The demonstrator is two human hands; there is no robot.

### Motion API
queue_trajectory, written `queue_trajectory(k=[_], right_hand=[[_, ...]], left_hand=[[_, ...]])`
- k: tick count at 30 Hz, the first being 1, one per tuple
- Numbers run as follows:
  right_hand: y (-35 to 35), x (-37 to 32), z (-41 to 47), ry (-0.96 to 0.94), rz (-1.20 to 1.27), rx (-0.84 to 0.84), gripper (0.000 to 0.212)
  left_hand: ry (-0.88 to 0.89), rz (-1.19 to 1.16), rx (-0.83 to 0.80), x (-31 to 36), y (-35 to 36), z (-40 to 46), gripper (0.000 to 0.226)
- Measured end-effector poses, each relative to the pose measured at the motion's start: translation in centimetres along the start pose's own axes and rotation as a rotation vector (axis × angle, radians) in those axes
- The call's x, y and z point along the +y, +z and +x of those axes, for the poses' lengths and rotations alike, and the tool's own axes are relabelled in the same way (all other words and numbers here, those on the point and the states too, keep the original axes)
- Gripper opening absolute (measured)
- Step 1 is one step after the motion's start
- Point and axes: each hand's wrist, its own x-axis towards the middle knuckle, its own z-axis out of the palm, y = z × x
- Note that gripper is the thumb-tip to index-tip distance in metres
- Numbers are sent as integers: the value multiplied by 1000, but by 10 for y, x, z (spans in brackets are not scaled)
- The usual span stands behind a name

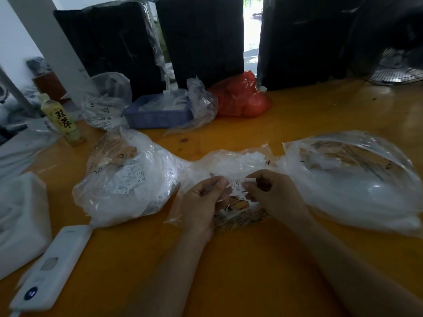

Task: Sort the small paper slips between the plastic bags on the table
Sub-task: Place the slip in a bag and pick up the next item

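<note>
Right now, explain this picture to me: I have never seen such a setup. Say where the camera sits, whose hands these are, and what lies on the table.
There is no machine here. A person wears one camera on the head, looking down at their own hands. The left hand and right hand together pinch a small paper slip over a middle bag. On the orange table lie a left bag holding slips and a right bag. Farther back stand a bottle, a blue tray and a red bag. A white device lies near left.
</note>
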Motion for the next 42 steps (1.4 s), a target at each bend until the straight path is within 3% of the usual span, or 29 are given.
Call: queue_trajectory(k=[3, 9, 18, 29, 34, 42], right_hand=[[0, -1, 0, 27, -24, -34, 12], [0, -2, 0, 37, -3, -28, 6], [1, -3, -3, 1, -109, -54, 2], [0, -1, -1, -33, -41, -8, 10], [0, -3, -2, -33, -54, -5, 15], [-4, -4, -1, -75, -108, -38, 13]], left_hand=[[9, 83, 1, -2, 0, 0, 15], [23, 126, -9, -4, -1, 0, 9], [71, 161, -13, -7, -4, 3, 8], [51, 137, -169, -9, -6, 3, 14], [57, 103, -114, -10, -6, 4, 6], [63, 187, -74, -9, -5, 6, 14]])
